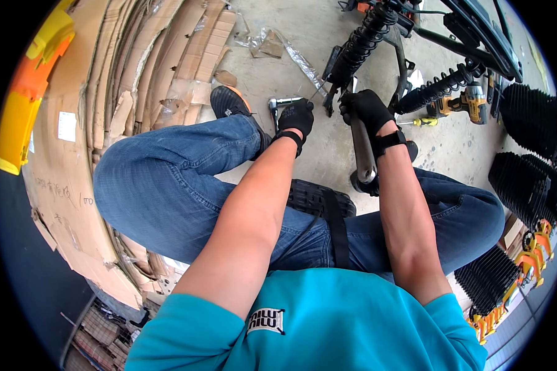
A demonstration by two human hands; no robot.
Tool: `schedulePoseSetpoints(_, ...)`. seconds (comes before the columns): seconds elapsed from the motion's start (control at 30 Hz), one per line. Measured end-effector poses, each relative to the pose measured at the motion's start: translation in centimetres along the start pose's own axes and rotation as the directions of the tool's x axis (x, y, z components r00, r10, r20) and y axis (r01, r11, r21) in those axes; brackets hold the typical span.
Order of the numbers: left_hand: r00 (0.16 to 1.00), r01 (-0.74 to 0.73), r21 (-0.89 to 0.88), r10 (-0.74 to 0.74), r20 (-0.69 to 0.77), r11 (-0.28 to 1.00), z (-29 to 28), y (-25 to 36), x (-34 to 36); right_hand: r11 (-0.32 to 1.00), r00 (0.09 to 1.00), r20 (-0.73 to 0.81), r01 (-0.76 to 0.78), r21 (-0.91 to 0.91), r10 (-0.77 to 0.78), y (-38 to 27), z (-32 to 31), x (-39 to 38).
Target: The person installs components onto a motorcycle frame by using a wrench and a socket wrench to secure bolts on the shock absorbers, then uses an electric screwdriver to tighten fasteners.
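Observation:
My gloved left hand point(296, 115) is closed, its fingertips around what looks like a thin metal rod point(319, 89) by the lower end of a black coil-spring shock absorber point(364, 43). A silver socket wrench point(273, 114) lies on the floor just beside that hand. My gloved right hand point(366, 111) is wrapped round the upper part of a long grey metal bar point(361, 151), which slants down between my legs. A second black spring shock point(428, 93) belongs to the black frame point(476, 43) above.
Stacked flattened cardboard point(68, 154) fills the left, with yellow-orange parts point(31, 93). A yellow-black drill point(470, 102) and yellow screwdriver point(426, 122) lie right on the concrete floor point(266, 74). Black ribbed parts point(520, 185) stand far right. A black padded cushion point(306, 196) is under me.

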State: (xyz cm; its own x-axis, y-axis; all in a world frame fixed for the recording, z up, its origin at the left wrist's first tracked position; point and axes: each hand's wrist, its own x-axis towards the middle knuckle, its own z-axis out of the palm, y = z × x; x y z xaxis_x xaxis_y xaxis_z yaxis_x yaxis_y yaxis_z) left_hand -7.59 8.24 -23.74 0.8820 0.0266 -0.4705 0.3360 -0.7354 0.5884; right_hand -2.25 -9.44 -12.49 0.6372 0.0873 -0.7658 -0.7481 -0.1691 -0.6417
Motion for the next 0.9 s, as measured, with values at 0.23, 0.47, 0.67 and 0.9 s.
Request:
schedulePoseSetpoints(0.23, 0.993, -0.117, 0.341, 0.101, 0.063, 0.933, 3.1, -7.3, -1.0, 0.974, 0.992, 0.069, 0.119, -0.195, -0.108, 1.6, -0.6, 2.4)
schedulePoseSetpoints(0.47, 0.994, -0.084, 0.291, 0.059, 0.093, 0.953, -8.1, 1.9, 3.2, 0.998, 1.000, 0.028, 0.006, -0.058, -0.005, 0.6, -0.2, 0.9)
schedulePoseSetpoints(0.67, 0.991, -0.001, 0.200, -0.025, 0.128, 0.980, -11.7, 10.0, 0.5, 1.000, 1.000, 0.007, 0.002, -0.030, -0.002, 0.7, -0.7, 0.7)
schedulePoseSetpoints(0.9, 0.986, 0.030, 0.189, -0.060, 0.155, 0.982, -12.1, 11.5, 0.1, 1.000, 1.000, 0.017, 0.000, -0.014, 0.000, 0.4, -0.5, 0.3)
